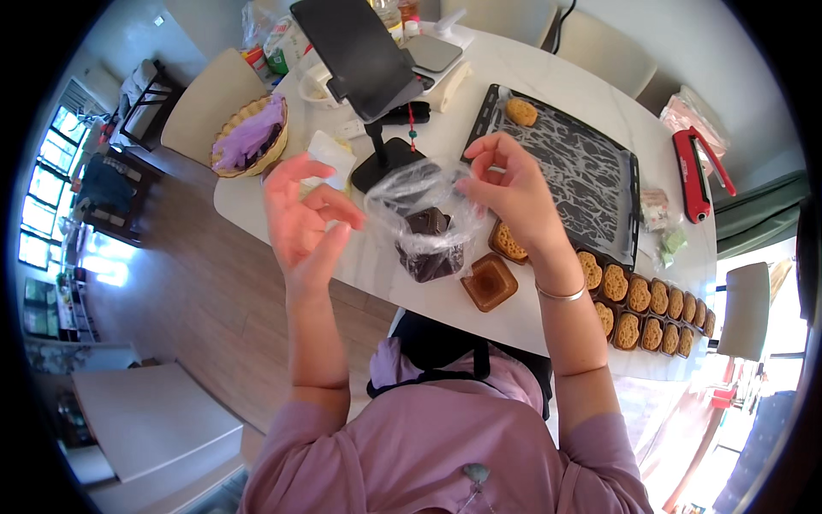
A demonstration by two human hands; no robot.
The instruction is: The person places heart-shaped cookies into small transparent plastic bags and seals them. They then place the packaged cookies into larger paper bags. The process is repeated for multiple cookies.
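A clear plastic bag (417, 186) stands on the table with its mouth spread wide. Dark brown square plastic trays (430, 262) are stacked inside it. My left hand (305, 221) is raised at the bag's left side, fingers apart and curled, with nothing held. At the opposite side, the thumb of my right hand (510, 183) is by the bag's rim; whether it pinches the film is unclear. One loose brown plastic tray (490, 283) lies just right of the bag. Behind it, a tray holding a golden mooncake (510, 243) is partly covered by my right wrist.
Two rows of mooncakes in trays (639, 294) line the table's right edge. A lined baking tray (591, 180) bears one mooncake (521, 112). A red bag sealer (695, 175) is at far right. A tablet stand (380, 148), wicker basket (277, 144) and scale (433, 53) stand farther back.
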